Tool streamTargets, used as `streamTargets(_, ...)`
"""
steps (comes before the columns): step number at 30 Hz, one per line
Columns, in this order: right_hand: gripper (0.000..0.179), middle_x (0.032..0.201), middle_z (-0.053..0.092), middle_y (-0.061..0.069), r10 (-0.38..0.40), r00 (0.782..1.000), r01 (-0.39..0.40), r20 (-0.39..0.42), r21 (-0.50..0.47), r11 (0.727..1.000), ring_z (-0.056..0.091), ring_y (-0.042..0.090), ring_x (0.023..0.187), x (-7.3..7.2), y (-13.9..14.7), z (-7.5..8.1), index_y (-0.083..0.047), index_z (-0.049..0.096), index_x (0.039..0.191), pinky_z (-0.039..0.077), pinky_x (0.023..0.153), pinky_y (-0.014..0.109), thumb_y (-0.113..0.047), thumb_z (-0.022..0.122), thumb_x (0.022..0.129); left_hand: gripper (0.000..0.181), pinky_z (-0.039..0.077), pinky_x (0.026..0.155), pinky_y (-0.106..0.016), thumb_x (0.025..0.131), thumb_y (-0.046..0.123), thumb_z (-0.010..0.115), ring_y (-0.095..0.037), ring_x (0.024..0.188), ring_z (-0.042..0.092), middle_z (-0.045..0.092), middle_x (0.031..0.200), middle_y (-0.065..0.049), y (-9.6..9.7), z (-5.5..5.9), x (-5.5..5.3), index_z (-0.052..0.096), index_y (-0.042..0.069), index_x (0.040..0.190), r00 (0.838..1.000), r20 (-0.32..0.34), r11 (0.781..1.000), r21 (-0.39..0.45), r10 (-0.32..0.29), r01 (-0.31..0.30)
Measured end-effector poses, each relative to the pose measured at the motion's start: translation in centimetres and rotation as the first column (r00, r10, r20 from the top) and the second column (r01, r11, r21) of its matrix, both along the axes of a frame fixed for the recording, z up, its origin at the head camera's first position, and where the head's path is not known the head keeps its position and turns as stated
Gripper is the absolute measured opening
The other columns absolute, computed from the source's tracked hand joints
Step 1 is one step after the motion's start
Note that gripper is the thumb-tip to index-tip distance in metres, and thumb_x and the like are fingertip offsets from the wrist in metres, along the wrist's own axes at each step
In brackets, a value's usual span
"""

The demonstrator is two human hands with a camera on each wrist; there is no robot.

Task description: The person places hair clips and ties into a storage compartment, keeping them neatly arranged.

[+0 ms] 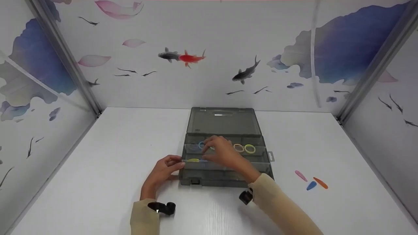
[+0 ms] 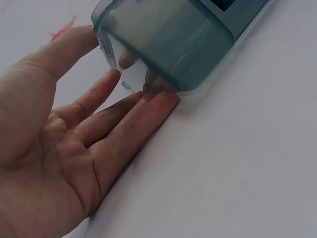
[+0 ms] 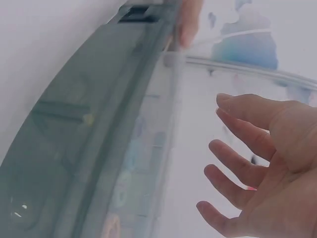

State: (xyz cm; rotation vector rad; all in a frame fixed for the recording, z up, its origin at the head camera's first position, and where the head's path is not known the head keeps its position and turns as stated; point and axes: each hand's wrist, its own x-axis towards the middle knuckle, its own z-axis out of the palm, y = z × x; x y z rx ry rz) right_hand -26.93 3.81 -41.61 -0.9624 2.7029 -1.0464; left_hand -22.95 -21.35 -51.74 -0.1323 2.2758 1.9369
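Note:
A dark translucent compartment box lies with its lid laid back. My left hand is at its left side; in the left wrist view, mostly straight fingers touch the wall near a corner. My right hand hovers over the middle of the box, fingers loosely bent, with nothing seen between them. Coloured loops like hair ties, among them a peach loop and a yellow loop, sit in a rear row. A yellow drop-shaped clip lies in the row before it, a bluish piece beside it, partly hidden by my right hand.
On the white table, right of the box, lie a pink clip, a blue clip and an orange clip. A latch tab juts from the box's right side. Printed panels enclose the table's back and sides.

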Motion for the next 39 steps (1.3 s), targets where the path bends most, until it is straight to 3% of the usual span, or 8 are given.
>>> streamTargets(4, 0.011, 0.131, 0.064, 0.014, 0.009, 1.000, -0.009, -0.008, -0.060, 0.998, 0.055, 0.038, 0.127, 1.2, 1.0, 0.7, -0.008, 0.077, 0.098, 0.031, 0.112, 0.068, -0.014, 0.077, 0.089, 0.053, 0.058, 0.089, -0.039, 0.089, 0.034, 0.076, -0.023, 0.117, 0.063, 0.064, 0.135, -0.015, 0.0, 0.0, 0.0, 0.058, 0.005, 0.131, 1.000, -0.008, 1.000, -0.005, -0.005, 0.005)
streamTargets(9, 0.011, 0.131, 0.063, 0.012, -0.009, 1.000, 0.010, 0.006, -0.110, 0.994, 0.055, 0.035, 0.127, 2.4, 2.6, 1.1, -0.012, 0.077, 0.100, 0.048, 0.102, 0.056, -0.016, 0.074, 0.091, 0.052, 0.058, 0.091, -0.041, 0.089, 0.035, 0.076, -0.025, 0.119, 0.062, 0.063, 0.136, -0.016, 0.1, 0.0, 0.1, 0.059, 0.007, 0.130, 1.000, 0.001, 1.000, -0.019, 0.009, -0.009)
streamTargets(15, 0.013, 0.132, 0.062, 0.011, 0.001, 1.000, 0.001, 0.012, -0.176, 0.984, 0.056, 0.033, 0.128, 3.6, 4.5, 1.9, -0.014, 0.075, 0.104, 0.049, 0.103, 0.054, -0.018, 0.073, 0.092, 0.049, 0.059, 0.090, -0.042, 0.089, 0.034, 0.076, -0.025, 0.119, 0.062, 0.063, 0.135, -0.013, 0.0, 0.3, 0.2, 0.060, 0.008, 0.129, 0.999, 0.012, 0.999, -0.022, 0.034, -0.033)
streamTargets(21, 0.015, 0.131, 0.063, 0.006, -0.021, 1.000, 0.019, -0.005, -0.182, 0.983, 0.060, 0.030, 0.124, 4.5, 6.8, 2.1, -0.014, 0.075, 0.106, 0.052, 0.098, 0.052, -0.018, 0.074, 0.091, 0.052, 0.058, 0.091, -0.040, 0.090, 0.036, 0.075, -0.025, 0.122, 0.061, 0.062, 0.138, -0.015, -0.4, 0.2, 0.5, 0.059, 0.008, 0.131, 1.000, -0.001, 0.999, -0.039, 0.030, -0.030)
streamTargets(28, 0.017, 0.129, 0.065, 0.004, -0.091, 0.996, 0.093, 0.024, -0.167, 0.982, 0.060, 0.027, 0.124, 4.1, 11.1, 1.5, -0.019, 0.075, 0.108, 0.049, 0.104, 0.053, -0.021, 0.075, 0.091, 0.055, 0.058, 0.093, -0.044, 0.090, 0.035, 0.075, -0.028, 0.125, 0.060, 0.059, 0.141, -0.015, -0.1, 0.1, 0.6, 0.058, 0.009, 0.135, 1.000, 0.010, 0.999, -0.036, 0.028, -0.027)
streamTargets(33, 0.017, 0.126, 0.066, 0.005, -0.165, 0.986, 0.165, 0.011, -0.153, 0.974, 0.060, 0.028, 0.121, 3.3, 14.5, 0.8, -0.019, 0.075, 0.108, 0.049, 0.098, 0.054, -0.020, 0.075, 0.091, 0.058, 0.057, 0.094, -0.046, 0.090, 0.035, 0.076, -0.030, 0.126, 0.059, 0.058, 0.143, -0.016, 0.1, 0.3, 0.5, 0.057, 0.009, 0.139, 1.000, 0.014, 1.000, -0.020, 0.019, -0.019)
streamTargets(39, 0.019, 0.129, 0.066, 0.006, -0.258, 0.966, 0.259, 0.023, -0.095, 0.961, 0.061, 0.029, 0.120, 2.3, 18.2, -0.4, -0.017, 0.075, 0.109, 0.051, 0.095, 0.045, -0.023, 0.074, 0.092, 0.060, 0.057, 0.094, -0.045, 0.089, 0.035, 0.076, -0.030, 0.128, 0.058, 0.057, 0.144, -0.017, 0.2, 0.4, 0.4, 0.056, 0.009, 0.140, 1.000, 0.016, 1.000, -0.014, 0.013, -0.013)
